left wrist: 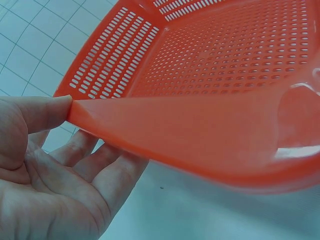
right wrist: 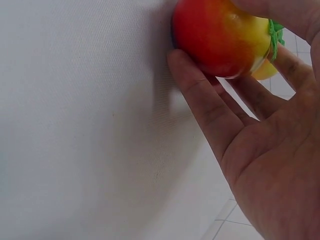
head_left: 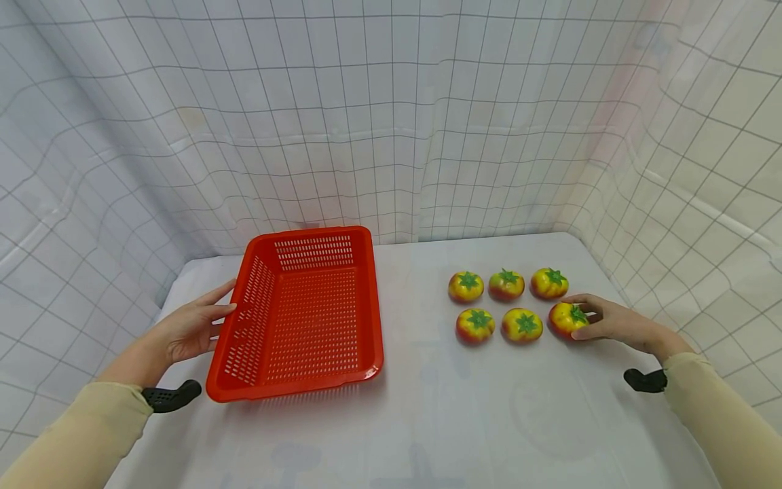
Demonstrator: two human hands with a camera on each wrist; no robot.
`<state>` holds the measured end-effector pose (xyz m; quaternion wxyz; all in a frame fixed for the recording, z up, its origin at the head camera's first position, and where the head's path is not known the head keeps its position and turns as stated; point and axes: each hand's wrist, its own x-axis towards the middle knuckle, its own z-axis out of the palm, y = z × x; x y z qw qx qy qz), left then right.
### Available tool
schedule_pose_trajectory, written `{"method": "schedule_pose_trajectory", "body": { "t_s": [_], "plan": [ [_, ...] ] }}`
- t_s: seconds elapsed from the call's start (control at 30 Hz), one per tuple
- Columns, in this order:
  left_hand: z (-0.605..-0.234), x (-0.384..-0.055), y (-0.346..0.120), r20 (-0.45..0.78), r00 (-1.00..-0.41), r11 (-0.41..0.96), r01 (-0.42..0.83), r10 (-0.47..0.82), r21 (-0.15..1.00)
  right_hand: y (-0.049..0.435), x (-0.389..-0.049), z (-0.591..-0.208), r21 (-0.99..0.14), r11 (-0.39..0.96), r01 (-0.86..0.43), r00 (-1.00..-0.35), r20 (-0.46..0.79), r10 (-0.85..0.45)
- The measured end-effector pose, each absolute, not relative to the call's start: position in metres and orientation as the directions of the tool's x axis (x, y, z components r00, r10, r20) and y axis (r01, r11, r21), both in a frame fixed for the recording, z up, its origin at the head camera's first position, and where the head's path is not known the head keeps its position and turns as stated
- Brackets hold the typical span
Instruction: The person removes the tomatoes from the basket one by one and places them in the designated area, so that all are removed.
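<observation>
My left hand (head_left: 194,327) holds the left rim of a red plastic basket (head_left: 375,319). In the left wrist view the thumb lies at the rim's edge, with the other fingers (left wrist: 120,172) beneath it. The basket's slotted floor is bare. Over on the right, my right hand (head_left: 626,329) grips a red-and-yellow tomato (head_left: 563,320) with a green leafy top. The right wrist view shows its thumb and fingers (right wrist: 200,92) around that tomato (right wrist: 220,37), which sits at the table surface.
Several similar tomatoes (head_left: 522,325) lie in two rows to the left of the gripped one. A white cloth covers the table (head_left: 440,421). White gridded curtains (head_left: 391,136) hang behind and on both sides.
</observation>
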<state>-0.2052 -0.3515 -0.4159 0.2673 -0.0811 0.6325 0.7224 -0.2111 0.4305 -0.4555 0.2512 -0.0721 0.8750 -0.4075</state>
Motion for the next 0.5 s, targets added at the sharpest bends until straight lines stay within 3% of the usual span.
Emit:
{"method": "schedule_pose_trajectory", "body": {
  "t_s": [0.5],
  "plan": [
    [-0.4149, -0.2049, -0.3518, -0.451, -0.842, -0.068, -0.490, 0.295, 0.869, 0.4298, -0.2097, -0.4564, -0.749, 0.658, 0.078, -0.869, -0.374, -0.323]
  ]
}}
